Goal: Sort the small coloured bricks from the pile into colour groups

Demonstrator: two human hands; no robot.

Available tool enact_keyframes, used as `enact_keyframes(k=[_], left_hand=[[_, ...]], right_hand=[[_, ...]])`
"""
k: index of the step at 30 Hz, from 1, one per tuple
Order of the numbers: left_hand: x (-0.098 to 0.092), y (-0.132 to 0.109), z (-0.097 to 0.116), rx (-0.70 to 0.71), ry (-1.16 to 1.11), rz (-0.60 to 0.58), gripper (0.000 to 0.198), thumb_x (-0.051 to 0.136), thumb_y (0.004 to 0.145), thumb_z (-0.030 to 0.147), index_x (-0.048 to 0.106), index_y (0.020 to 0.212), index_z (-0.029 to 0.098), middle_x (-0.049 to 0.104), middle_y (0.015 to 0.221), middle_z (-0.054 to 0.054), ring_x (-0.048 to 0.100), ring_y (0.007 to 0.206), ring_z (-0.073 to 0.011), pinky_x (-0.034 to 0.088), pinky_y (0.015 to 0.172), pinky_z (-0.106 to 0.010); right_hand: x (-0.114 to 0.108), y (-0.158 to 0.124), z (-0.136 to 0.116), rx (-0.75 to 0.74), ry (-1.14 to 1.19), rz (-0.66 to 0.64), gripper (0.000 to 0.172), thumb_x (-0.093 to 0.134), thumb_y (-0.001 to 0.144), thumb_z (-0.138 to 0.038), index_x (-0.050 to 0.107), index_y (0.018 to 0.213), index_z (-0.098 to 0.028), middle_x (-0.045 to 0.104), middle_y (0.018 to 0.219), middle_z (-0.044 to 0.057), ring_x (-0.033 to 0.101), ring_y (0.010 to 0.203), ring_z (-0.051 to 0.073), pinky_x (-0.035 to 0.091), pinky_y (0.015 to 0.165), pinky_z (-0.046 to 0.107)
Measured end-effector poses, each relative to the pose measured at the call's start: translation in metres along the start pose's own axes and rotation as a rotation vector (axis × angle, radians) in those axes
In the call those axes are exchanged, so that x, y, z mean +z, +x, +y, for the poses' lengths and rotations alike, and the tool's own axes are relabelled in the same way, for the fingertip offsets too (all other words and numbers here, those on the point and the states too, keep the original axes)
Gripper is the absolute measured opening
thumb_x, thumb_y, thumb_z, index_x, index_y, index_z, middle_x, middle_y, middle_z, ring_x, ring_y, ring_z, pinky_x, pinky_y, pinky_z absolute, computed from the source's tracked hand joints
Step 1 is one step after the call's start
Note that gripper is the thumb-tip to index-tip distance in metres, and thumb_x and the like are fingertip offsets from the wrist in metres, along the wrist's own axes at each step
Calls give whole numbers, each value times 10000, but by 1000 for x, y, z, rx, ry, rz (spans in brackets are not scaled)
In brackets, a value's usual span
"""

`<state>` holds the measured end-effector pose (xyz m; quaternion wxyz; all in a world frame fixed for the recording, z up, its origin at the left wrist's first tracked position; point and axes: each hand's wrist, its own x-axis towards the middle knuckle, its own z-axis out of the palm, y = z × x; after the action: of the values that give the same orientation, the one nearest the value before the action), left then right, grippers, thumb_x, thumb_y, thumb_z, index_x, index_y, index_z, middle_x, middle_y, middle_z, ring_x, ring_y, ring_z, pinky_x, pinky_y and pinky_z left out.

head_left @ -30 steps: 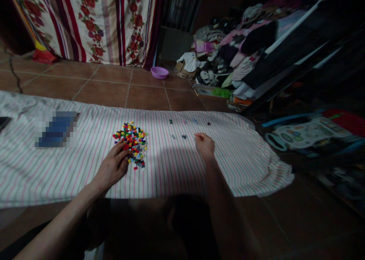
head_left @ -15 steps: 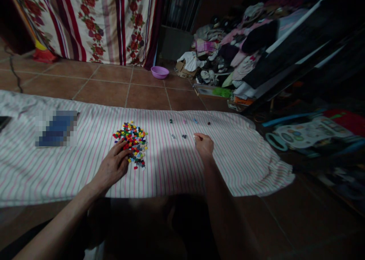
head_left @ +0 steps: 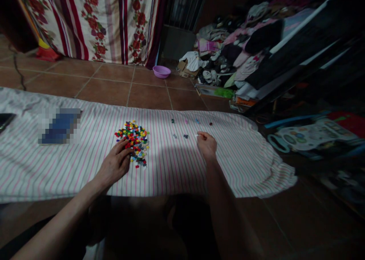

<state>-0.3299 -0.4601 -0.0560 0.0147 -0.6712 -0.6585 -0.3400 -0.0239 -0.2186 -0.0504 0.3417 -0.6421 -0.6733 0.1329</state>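
Note:
A heap of small coloured pieces [head_left: 133,140] lies on a pink-striped white cloth [head_left: 171,165] spread over the floor. My left hand [head_left: 115,164] rests flat beside the heap, fingers stretched and touching its lower left edge. My right hand [head_left: 207,144] sits further right with fingers pinched on a tiny pale piece. A few single pieces [head_left: 185,136] lie apart on the cloth, just left of and beyond that hand.
A blurred blue patch [head_left: 59,126] and a dark object [head_left: 5,120] lie on the cloth at left. A purple bowl [head_left: 161,71] stands on the tiled floor beyond. A pile of clothes [head_left: 228,58] and a toy [head_left: 308,132] fill the right side.
The view has shifted slightly. Both hands stay almost where they were.

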Motion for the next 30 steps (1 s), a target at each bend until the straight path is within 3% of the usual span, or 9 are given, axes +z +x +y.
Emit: enact_keyframes(k=[4, 9, 18, 24, 30], left_hand=[[-2, 0, 1, -4, 6, -14, 272, 406, 913, 220, 641, 1036, 163, 512, 1337, -138, 421, 1330, -281, 433, 1077, -498], [-2, 0, 0, -24, -7, -19, 268, 404, 911, 203, 636, 1040, 167, 518, 1331, -133, 392, 1356, -275, 438, 1078, -482], [-3, 0, 0, -82, -38, -26, 250, 402, 913, 201, 622, 1028, 169, 508, 1354, -131, 352, 1383, -271, 410, 1102, -489], [-3, 0, -2, -84, -50, 1, 221, 408, 906, 194, 610, 991, 167, 522, 1340, -133, 362, 1377, -270, 416, 1096, -494], [-7, -1, -3, -84, -64, 15, 224, 396, 902, 184, 603, 986, 166, 534, 1325, -136, 395, 1354, -265, 421, 1091, -492]], right_hand=[[-2, -3, -11, -29, 28, 9, 363, 455, 742, -302, 729, 927, -152, 692, 846, 100, 595, 770, 220, 460, 790, 355], [4, -19, -44, -211, 144, -14, 296, 497, 760, -320, 701, 899, -156, 653, 811, 73, 567, 680, 175, 472, 729, 319], [24, -91, -111, -650, 249, -413, 119, 532, 834, -182, 651, 847, -180, 609, 822, 39, 570, 704, 145, 458, 689, 262], [33, -113, -124, -786, 229, -656, 127, 560, 826, -101, 637, 854, -198, 589, 848, 18, 563, 766, 135, 426, 701, 243], [22, -116, -132, -939, 258, -821, 96, 578, 811, -95, 569, 770, -181, 550, 750, -18, 512, 701, 111, 377, 654, 222]])
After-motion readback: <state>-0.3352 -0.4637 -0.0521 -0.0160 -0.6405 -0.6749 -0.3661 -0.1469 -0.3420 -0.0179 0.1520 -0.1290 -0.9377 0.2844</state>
